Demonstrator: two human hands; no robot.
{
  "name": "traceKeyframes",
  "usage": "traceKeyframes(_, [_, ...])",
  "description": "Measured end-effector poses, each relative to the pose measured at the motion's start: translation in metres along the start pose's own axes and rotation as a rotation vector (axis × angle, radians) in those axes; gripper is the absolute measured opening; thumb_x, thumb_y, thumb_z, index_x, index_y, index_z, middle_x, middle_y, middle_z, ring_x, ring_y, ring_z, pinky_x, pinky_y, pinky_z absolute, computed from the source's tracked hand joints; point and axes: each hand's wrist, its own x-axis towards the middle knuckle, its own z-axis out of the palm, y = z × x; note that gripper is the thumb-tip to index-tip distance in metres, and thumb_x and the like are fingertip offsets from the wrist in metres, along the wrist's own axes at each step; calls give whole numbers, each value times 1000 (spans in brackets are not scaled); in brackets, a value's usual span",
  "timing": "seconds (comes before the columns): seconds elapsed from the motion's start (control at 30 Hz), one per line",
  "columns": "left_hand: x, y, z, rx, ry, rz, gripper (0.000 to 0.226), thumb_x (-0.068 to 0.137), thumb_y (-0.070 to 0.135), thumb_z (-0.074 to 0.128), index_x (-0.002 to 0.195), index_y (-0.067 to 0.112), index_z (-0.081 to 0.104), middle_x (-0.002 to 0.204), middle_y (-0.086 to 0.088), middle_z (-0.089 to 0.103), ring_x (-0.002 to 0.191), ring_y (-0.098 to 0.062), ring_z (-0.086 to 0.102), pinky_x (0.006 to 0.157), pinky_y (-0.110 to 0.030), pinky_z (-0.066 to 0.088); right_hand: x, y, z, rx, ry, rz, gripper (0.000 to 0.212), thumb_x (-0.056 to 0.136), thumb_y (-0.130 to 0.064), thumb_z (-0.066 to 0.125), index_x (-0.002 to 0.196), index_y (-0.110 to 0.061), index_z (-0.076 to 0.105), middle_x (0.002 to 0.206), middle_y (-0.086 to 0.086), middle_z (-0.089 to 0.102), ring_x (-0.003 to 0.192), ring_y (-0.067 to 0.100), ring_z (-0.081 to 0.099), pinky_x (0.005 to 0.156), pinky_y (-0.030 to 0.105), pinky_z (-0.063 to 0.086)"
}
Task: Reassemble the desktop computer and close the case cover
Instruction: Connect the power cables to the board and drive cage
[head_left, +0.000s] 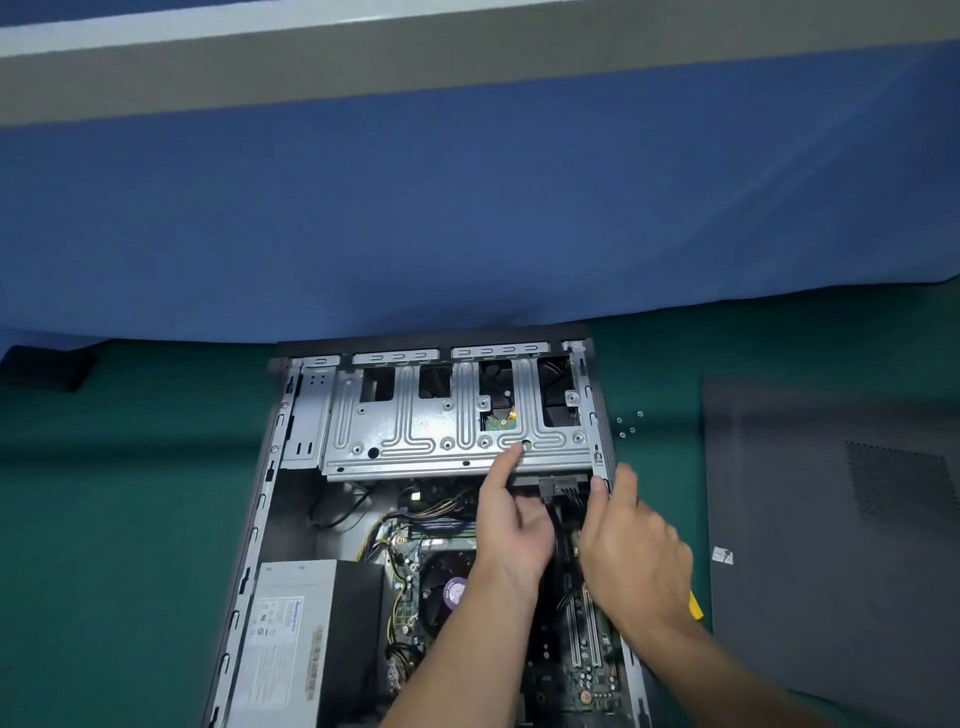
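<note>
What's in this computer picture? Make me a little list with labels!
computer case: open, lying on the green mat
drive cage: silver metal, at the far end of the case
power supply: near left corner inside the case
left hand: index finger touches the drive cage; other fingers hidden
right hand: thumb and fingers pinch the case's right wall
cover: grey panel, flat on the mat to the right, not on yet
screws: a few loose ones on the mat between case and cover
</note>
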Motion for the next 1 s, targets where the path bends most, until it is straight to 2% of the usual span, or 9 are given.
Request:
traceKeyframes(0.13, [11,2,-3,7,-94,-53,44,74,12,66,114,-3,60,112,-23,65,94,-37,64,90,-42,52,0,-1,3,-23,-3,9,42,98,-42,20,128,-17,36,86,4,68,79,31,64,59,34,30])
traceKeyframes(0.3, [18,4,-5,27,-147,-20,29,71,7,55,98,0,62,97,-22,67,82,-34,64,80,-38,53,2,-1,2,-78,-20,5,40,99,-40,19,128,-17,34,88,5,68,80,31,64,59,36,30])
traceKeyframes(0.43, [16,5,-5,28,-159,-1,27,72,4,54,99,2,59,100,-22,65,84,-33,63,78,-38,54,2,-2,0,-85,-31,0,40,100,-40,16,129,-18,32,90,4,68,82,31,64,61,36,31])
traceKeyframes(0.6, [15,4,-4,31,-150,20,19,76,3,50,94,5,57,93,-16,65,77,-29,63,69,-33,54,2,-4,-2,-98,-51,19,39,101,-39,19,130,-17,33,91,6,69,83,32,64,62,37,30])
traceKeyframes(0.67, [15,4,-4,30,-146,27,18,77,2,49,94,5,56,92,-14,64,77,-28,62,70,-33,54,2,-4,-2,-104,-50,22,39,101,-39,19,129,-17,34,91,6,69,83,32,64,61,37,30])
traceKeyframes(0.73, [15,5,-3,16,-154,30,18,77,2,48,93,5,56,92,-14,63,80,-29,61,80,-36,53,2,-5,-2,-108,-50,26,38,100,-40,19,127,-17,35,90,6,68,81,33,64,61,37,30])
traceKeyframes(0.83, [16,4,-2,4,-164,43,19,77,1,48,94,4,55,92,-15,62,84,-31,59,95,-40,48,2,-5,-2,-76,-64,27,37,100,-39,20,123,-17,36,88,8,68,80,33,64,60,36,30])
traceKeyframes(0.93, [14,4,-3,13,-196,31,18,78,1,47,93,3,58,88,-15,65,79,-30,63,79,-38,54,2,-2,-5,43,-64,13,36,100,-41,22,119,-17,39,90,10,67,81,34,62,60,36,31])
traceKeyframes(1.0, [15,5,-3,4,-199,21,22,78,1,48,97,2,58,93,-16,65,84,-31,63,83,-40,53,3,1,-8,174,-102,57,40,99,-47,21,113,-21,47,92,7,66,86,34,60,66,38,36])
